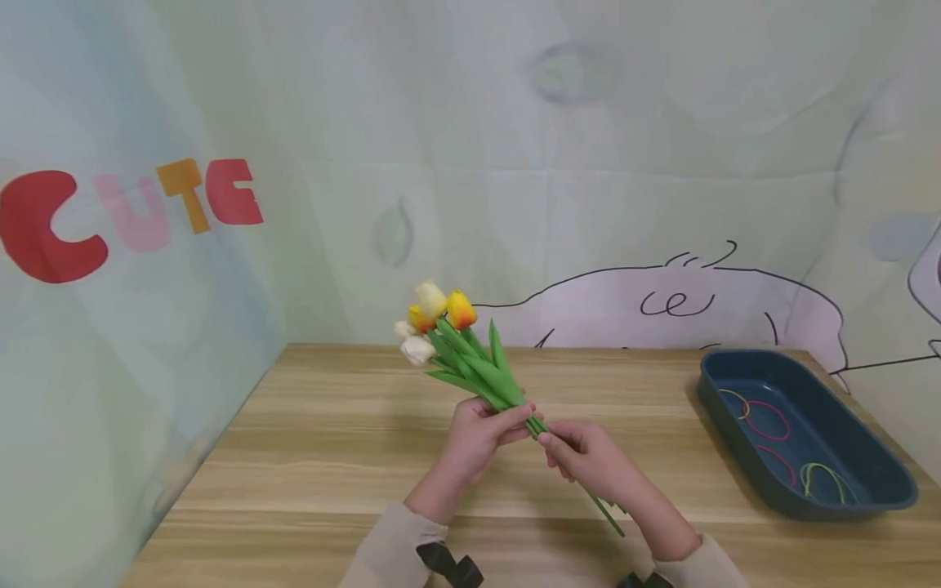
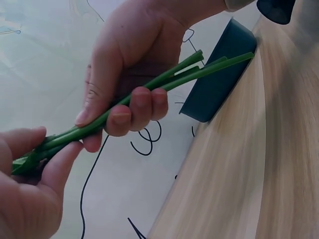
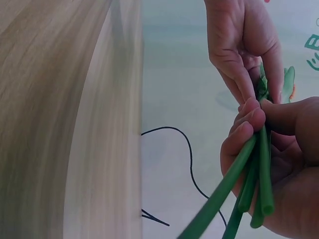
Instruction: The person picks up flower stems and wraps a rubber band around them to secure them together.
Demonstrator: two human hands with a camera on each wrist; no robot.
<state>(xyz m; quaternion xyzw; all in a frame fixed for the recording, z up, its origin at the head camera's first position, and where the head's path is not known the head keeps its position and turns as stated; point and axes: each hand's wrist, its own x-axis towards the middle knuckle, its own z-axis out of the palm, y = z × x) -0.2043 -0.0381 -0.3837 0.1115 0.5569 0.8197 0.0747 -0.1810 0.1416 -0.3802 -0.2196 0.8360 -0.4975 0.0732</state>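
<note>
A bunch of tulips point(image 1: 481, 371), with white, cream and yellow-orange heads and green leaves, slants across the middle of the head view, blooms at the upper left. My left hand point(image 1: 481, 433) grips it just below the leaves, thumb and fingers round the stems. Right beside it, my right hand point(image 1: 599, 461) holds the bare stems point(image 2: 164, 79) lower down, fingers curled round them. Below that hand the cut ends fan out, one stem reaching past the others. In the right wrist view the stem ends point(image 3: 259, 199) point toward the camera.
A dark blue tray point(image 1: 794, 502) stands at the right of the wooden table point(image 1: 309, 457), holding several thin rubber bands point(image 1: 768, 420) in red, yellow and green. A printed cloth backdrop point(image 1: 412, 106) hangs behind and at the left of the table.
</note>
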